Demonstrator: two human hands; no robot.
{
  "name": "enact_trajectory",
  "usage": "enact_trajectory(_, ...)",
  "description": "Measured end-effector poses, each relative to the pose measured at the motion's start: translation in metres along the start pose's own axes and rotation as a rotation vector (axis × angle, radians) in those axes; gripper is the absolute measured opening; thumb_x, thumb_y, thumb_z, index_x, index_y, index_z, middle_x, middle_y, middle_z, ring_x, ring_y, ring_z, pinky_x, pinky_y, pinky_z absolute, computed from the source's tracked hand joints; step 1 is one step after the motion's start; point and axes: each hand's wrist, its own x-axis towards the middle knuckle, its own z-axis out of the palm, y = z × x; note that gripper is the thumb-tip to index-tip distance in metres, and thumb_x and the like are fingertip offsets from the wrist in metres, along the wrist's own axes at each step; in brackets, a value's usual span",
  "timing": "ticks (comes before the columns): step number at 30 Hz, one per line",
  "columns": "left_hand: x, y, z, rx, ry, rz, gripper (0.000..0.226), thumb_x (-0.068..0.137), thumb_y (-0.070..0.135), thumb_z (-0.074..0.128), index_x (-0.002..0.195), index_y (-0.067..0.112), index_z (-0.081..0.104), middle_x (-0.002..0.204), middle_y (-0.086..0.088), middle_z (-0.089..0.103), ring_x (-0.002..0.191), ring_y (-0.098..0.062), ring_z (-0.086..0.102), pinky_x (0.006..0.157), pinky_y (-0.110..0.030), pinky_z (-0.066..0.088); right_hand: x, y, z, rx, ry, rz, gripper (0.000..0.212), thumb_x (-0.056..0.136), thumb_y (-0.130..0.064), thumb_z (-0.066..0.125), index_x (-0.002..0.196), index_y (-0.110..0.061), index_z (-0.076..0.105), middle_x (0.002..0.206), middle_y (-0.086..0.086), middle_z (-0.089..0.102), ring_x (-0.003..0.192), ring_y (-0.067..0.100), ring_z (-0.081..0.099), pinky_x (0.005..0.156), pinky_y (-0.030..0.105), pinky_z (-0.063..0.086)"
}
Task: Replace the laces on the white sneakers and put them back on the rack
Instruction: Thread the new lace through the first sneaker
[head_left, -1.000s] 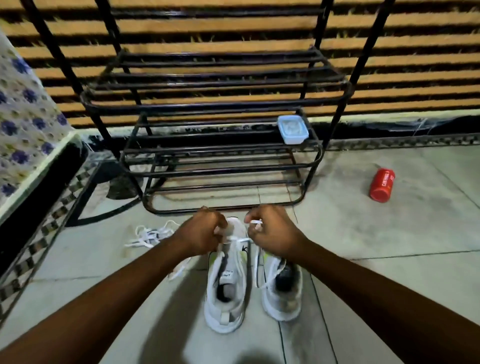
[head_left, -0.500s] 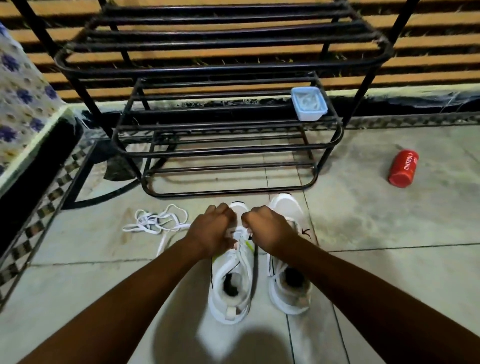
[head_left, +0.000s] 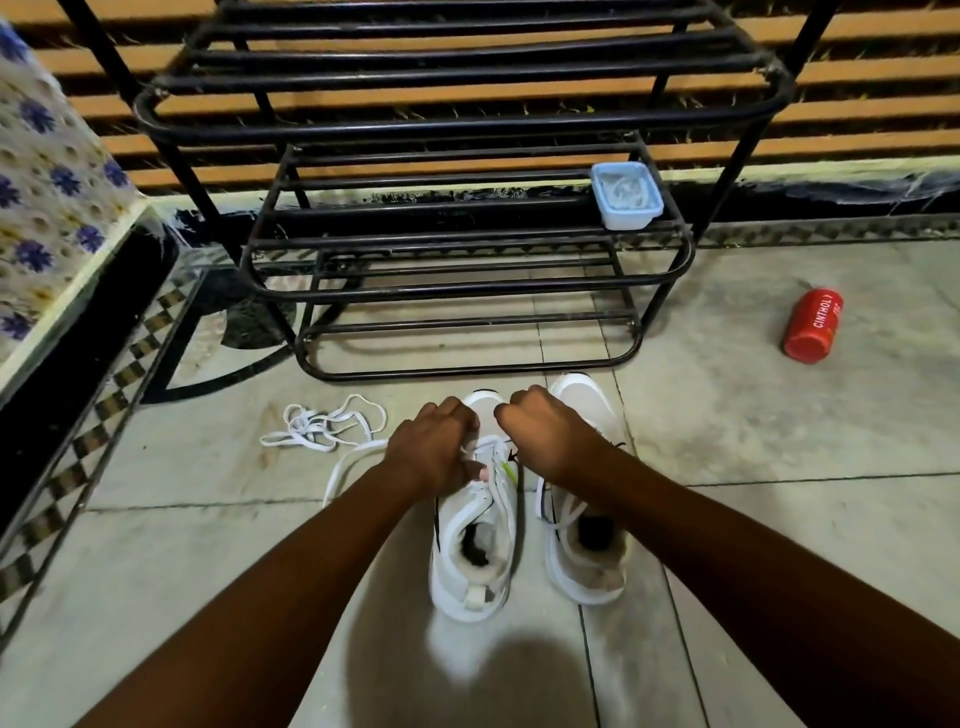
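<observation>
White sneakers stand side by side on the tiled floor (head_left: 779, 467), toes toward the black metal rack (head_left: 467, 291). Both hands work over the left sneaker (head_left: 475, 530), near its toe. The left hand (head_left: 434, 447) has its fingers curled, its grip pinching the white lace (head_left: 498, 493) at the eyelets. The right hand (head_left: 545, 436) is curled too, held just above the same shoe, but what its grip has hold of I cannot tell. The right sneaker (head_left: 587, 545) sits just beside, partly under the right wrist, with a small black logo mark on its side. A loose tangle of laces (head_left: 322, 423) lies on the floor left of the shoes. A red can (head_left: 813, 325) lying on its side to the right reads "CINTHOL". A pale blue lidded box (head_left: 626, 195) rests on the rack's middle shelf.
</observation>
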Motion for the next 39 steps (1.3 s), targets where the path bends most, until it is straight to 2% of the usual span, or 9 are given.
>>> enact_trajectory(3, -0.001, 0.001, 0.0, 0.005, -0.004, -0.005, 0.059, 0.084, 0.042, 0.078, 0.134, 0.024, 0.052, 0.136, 0.001, 0.05, 0.124, -0.026, 0.046, 0.099, -0.041, 0.045, -0.001, 0.006, 0.0, 0.034, 0.048, 0.0, 0.023, 0.065, 0.018, 0.063, 0.081, 0.003, 0.057, 0.077, 0.024, 0.056, 0.078, 0.042, 0.056, 0.058, 0.036, 0.033)
enact_trajectory(8, -0.002, 0.002, 0.001, 0.011, -0.007, -0.002, 0.06, 0.085, 0.042, 0.076, 0.136, 0.024, 0.051, 0.138, 0.0, 0.048, 0.125, -0.027, 0.046, 0.1, -0.042, 0.046, -0.01, 0.018, -0.001, 0.078, 0.13, 0.038, 0.024, 0.061, 0.016, 0.061, 0.079, 0.001, 0.058, 0.075, 0.02, 0.054, 0.073, 0.039, 0.054, 0.057, 0.035, 0.037)
enact_trajectory(12, 0.0, 0.003, 0.002, 0.027, -0.002, -0.001, 0.059, 0.085, 0.036, 0.074, 0.137, 0.024, 0.05, 0.139, 0.0, 0.047, 0.126, -0.027, 0.046, 0.1, -0.042, 0.047, -0.012, 0.026, -0.002, 0.212, 0.195, 0.109, 0.017, 0.081, 0.007, 0.062, 0.095, 0.0, 0.068, 0.09, 0.018, 0.064, 0.084, 0.037, 0.063, 0.073, 0.045, 0.055)
enact_trajectory(15, -0.001, 0.0, -0.002, -0.027, 0.005, 0.012, 0.049, 0.09, 0.04, 0.072, 0.134, 0.024, 0.057, 0.137, 0.002, 0.051, 0.124, -0.026, 0.046, 0.101, -0.043, 0.045, -0.013, 0.029, -0.009, 0.35, 0.242, 0.196, 0.017, 0.091, -0.003, 0.063, 0.101, -0.006, 0.077, 0.095, 0.01, 0.075, 0.091, 0.025, 0.07, 0.083, 0.032, 0.055)
enact_trajectory(18, -0.005, -0.007, -0.019, -0.259, 0.152, 0.098, 0.024, 0.093, 0.023, 0.061, 0.114, 0.022, 0.071, 0.112, 0.001, 0.07, 0.106, -0.026, 0.06, 0.091, -0.04, 0.05, -0.02, 0.028, -0.021, 0.564, 0.431, 0.31, 0.033, 0.092, 0.001, 0.061, 0.118, -0.013, 0.075, 0.094, 0.0, 0.078, 0.089, 0.013, 0.072, 0.085, 0.015, 0.05)
enact_trajectory(22, -0.025, 0.001, -0.068, -0.59, 0.37, 0.159, 0.051, 0.084, -0.01, 0.037, 0.123, 0.016, 0.059, 0.075, -0.005, 0.069, 0.073, -0.009, 0.063, 0.074, -0.019, 0.048, -0.029, 0.017, -0.058, 0.888, 0.604, 0.322, 0.028, 0.097, 0.004, 0.058, 0.117, -0.008, 0.073, 0.08, 0.003, 0.075, 0.07, 0.012, 0.07, 0.078, 0.024, 0.058)
enact_trajectory(27, -0.049, 0.041, -0.159, -1.057, 0.493, 0.166, 0.006, 0.11, 0.006, 0.04, 0.113, 0.005, 0.045, 0.071, -0.003, 0.072, 0.051, -0.013, 0.052, 0.054, -0.024, 0.043, -0.033, -0.012, -0.141, 1.075, 0.754, 0.232, 0.014, 0.098, 0.003, 0.058, 0.095, -0.002, 0.07, 0.078, 0.009, 0.076, 0.067, 0.014, 0.07, 0.069, 0.025, 0.056)
enact_trajectory(34, -0.107, 0.102, -0.288, -1.198, 0.638, 0.233, 0.014, 0.102, 0.015, 0.061, 0.095, 0.016, 0.073, 0.098, 0.003, 0.077, 0.088, -0.014, 0.065, 0.084, -0.037, 0.05, -0.044, -0.055, -0.261, 1.131, 1.05, 0.14, 0.005, 0.093, -0.006, 0.071, 0.089, -0.009, 0.073, 0.082, -0.002, 0.072, 0.076, 0.002, 0.065, 0.073, 0.018, 0.052)
enact_trajectory(39, -0.136, 0.132, -0.336, -1.296, 0.627, 0.23, 0.017, 0.095, 0.016, 0.07, 0.11, 0.012, 0.076, 0.107, 0.006, 0.078, 0.106, -0.013, 0.066, 0.095, -0.046, 0.04, -0.053, -0.077, -0.317, 1.172, 1.119, 0.05, 0.01, 0.092, -0.009, 0.073, 0.087, -0.018, 0.075, 0.083, -0.006, 0.074, 0.083, 0.006, 0.069, 0.077, 0.02, 0.057)
